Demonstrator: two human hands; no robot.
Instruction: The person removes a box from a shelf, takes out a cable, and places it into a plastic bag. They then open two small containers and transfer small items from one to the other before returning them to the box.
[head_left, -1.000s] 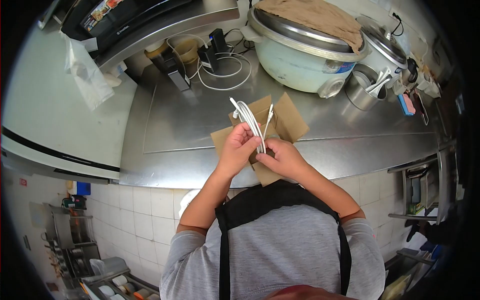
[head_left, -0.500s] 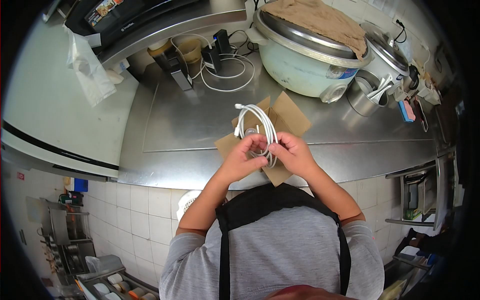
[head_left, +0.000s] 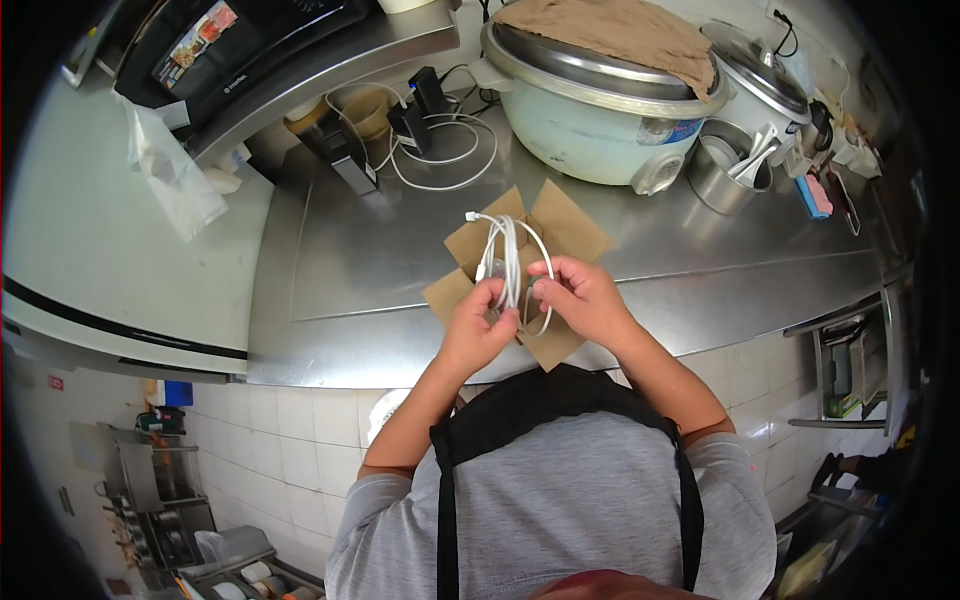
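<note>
A white cable [head_left: 510,262] hangs in loose coils between my two hands, over an open cardboard box [head_left: 568,222]. My left hand [head_left: 482,325] is closed round the bundled coils at their lower left. With thumb and fingers pinched, my right hand [head_left: 575,295] holds a single loop at the right side of the coil. One white connector sticks out at the top left of the coil. The box's flaps are spread apart on the steel counter [head_left: 380,255], and a clear object, hard to make out, shows behind the cable.
Black adapters [head_left: 408,130] with another white cable lie at the back left. A large pot [head_left: 590,130] with a cloth-covered lid stands behind the box. To its right is a metal container [head_left: 725,175] with utensils. A white surface [head_left: 130,290] borders the left.
My right hand has drawn one loop away from the bundle, so the coil is spread wider. My left hand has shifted slightly down and left. The view has shifted a little.
</note>
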